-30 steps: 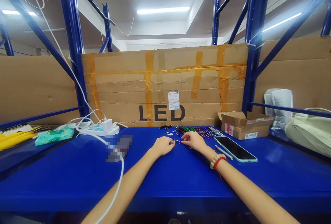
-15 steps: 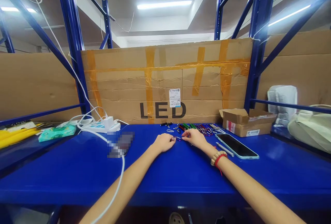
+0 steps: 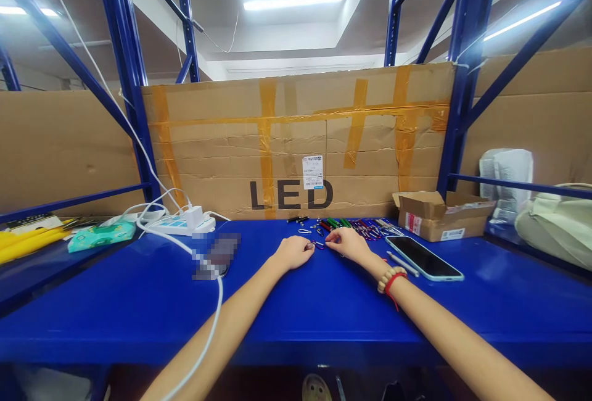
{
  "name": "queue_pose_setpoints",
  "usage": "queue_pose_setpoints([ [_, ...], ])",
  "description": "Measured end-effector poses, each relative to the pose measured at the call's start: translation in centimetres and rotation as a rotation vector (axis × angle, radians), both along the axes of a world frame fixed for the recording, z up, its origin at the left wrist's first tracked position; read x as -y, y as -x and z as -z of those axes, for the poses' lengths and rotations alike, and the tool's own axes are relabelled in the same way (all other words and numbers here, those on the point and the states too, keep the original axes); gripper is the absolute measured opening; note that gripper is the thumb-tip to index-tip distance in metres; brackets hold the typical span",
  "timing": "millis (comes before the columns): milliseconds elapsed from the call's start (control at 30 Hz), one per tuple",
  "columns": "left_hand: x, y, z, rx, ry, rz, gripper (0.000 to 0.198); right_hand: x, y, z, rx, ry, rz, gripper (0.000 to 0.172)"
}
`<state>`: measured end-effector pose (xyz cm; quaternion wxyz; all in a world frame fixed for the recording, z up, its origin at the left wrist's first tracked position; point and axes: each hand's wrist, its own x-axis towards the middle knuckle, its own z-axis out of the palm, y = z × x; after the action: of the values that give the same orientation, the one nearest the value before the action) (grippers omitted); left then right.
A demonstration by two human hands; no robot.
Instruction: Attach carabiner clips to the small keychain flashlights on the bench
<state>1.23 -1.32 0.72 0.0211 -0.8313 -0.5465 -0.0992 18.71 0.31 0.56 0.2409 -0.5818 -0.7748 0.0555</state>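
Note:
My left hand (image 3: pixel 295 253) rests low over the blue shelf, thumb and fingers pinched on something small and dark that I cannot make out. Facing it, my right hand (image 3: pixel 348 245) has its thumb and forefinger pinched at the right end of a small purple metal clip (image 3: pixel 319 245). The clip spans the narrow gap between both hands. Just behind lie a silver loop-shaped clip (image 3: pixel 304 231), some black cylinders (image 3: pixel 296 219) and a spread of green, red and purple metal pieces (image 3: pixel 365 228). My right hand partly hides that pile.
Right of my hands lie a pale pen (image 3: pixel 403 263) and a phone (image 3: pixel 423 258). An open cardboard box (image 3: pixel 444 219) stands behind them. At left are a power strip (image 3: pixel 161 226), a white cable (image 3: pixel 215 314) and a green packet (image 3: pixel 102 235). A large carton (image 3: pixel 222 166) walls the back.
Both hands stay nearly in place, close together around the purple clip. The whole view has shifted very slightly upward; no other object has visibly moved.

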Motion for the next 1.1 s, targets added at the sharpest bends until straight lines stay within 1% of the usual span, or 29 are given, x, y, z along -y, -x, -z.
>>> queue_pose_setpoints([
  [400, -0.15, 0.03, 0.06, -0.011, -0.002, 0.003, 0.029, -0.26, -0.13, 0.18, 0.015, -0.013, -0.013, 0.017],
  [967, -0.18, 0.07, 0.07, -0.01, 0.0, 0.012, 0.027, -0.02, 0.03, 0.06, 0.017, 0.0, -0.002, 0.017],
  [1100, -0.15, 0.11, 0.08, -0.017, -0.003, 0.015, 0.027, 0.03, 0.03, 0.05, 0.026, 0.003, 0.021, 0.017],
])
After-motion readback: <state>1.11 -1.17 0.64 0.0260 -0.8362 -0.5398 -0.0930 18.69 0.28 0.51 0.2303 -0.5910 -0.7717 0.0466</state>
